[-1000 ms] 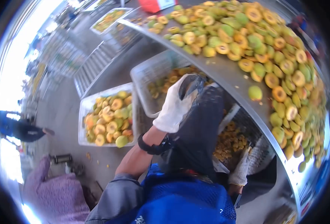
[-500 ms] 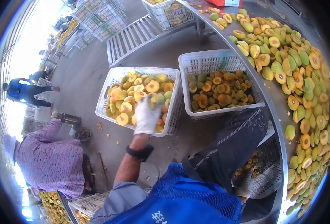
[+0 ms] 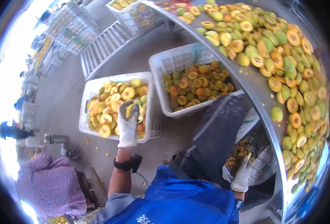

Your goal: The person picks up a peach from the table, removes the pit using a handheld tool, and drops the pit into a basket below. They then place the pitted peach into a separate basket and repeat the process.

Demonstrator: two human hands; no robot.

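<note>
My left hand [image 3: 128,125], in a white glove with a grey palm, is closed on a yellow fruit half [image 3: 129,109]. It is over the left white basket [image 3: 114,77], which is heaped with halved, apricot-like fruit [image 3: 106,118] in orange, yellow and green. My right hand [image 3: 241,177], also in a white glove, hangs low beside my leg. Its fingers look stretched out, with nothing visible in them. Near its fingertips is a lower crate holding small brownish-yellow pieces [image 3: 239,151], partly hidden by my leg and the table edge.
A second white basket [image 3: 161,87] of fruit halves stands right of the first. The metal table [image 3: 260,108] on the right carries many halves. A slatted rack [image 3: 104,46] and stacked crates [image 3: 73,28] lie beyond. A person in a purple patterned top [image 3: 53,184] bends at lower left.
My left hand's fingers have turned upward, and the fruit half now shows in its grip. My right hand shows more fully. The view has shifted, and the person in purple bends lower.
</note>
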